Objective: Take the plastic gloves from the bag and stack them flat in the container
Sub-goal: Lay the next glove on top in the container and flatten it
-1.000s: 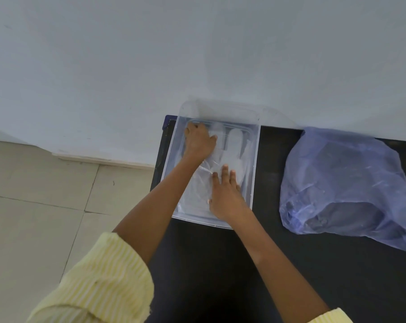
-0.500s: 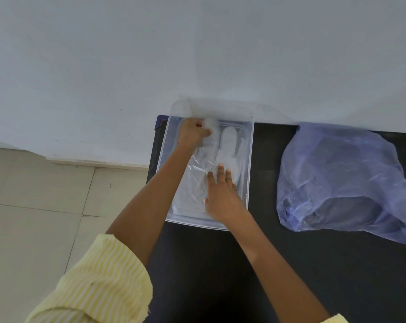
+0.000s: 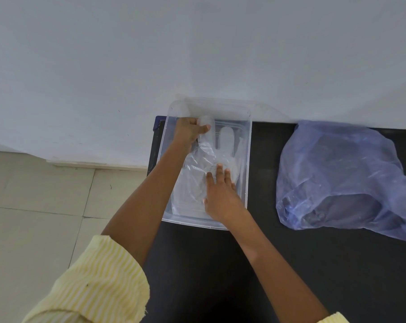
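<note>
**A:** Where do you want your hands for this step?

**B:** Start with the near one. Your right hand lies flat, fingers spread, its grip released, palm pressing the wrist end of the top glove into the container at about 5 o'clock of the tray. Keep it there as an anchor, I'd say, so the thin film doesn't slide while you straighten the far end.

**A:** And the left?

**B:** Your left hand reaches across to about 11 o'clock, wrist bent, thumb and fingers clenched on one finger of the glove. Draw that finger straight toward 12 o'clock, gently; this plastic probably stretches or clings if you tug. Then lay it down beside the other glove fingers, which already lie flat by the far wall.

**A:** Anything to watch?

**B:** Wrinkles under your right palm. Smooth outward before you let go, or the stack will likely sit lumpy.

**A:** And the rest of the gloves?

**B:** The bag sits on the table at 3 o'clock of the container, well apart. I can't tell how many it holds.
</note>
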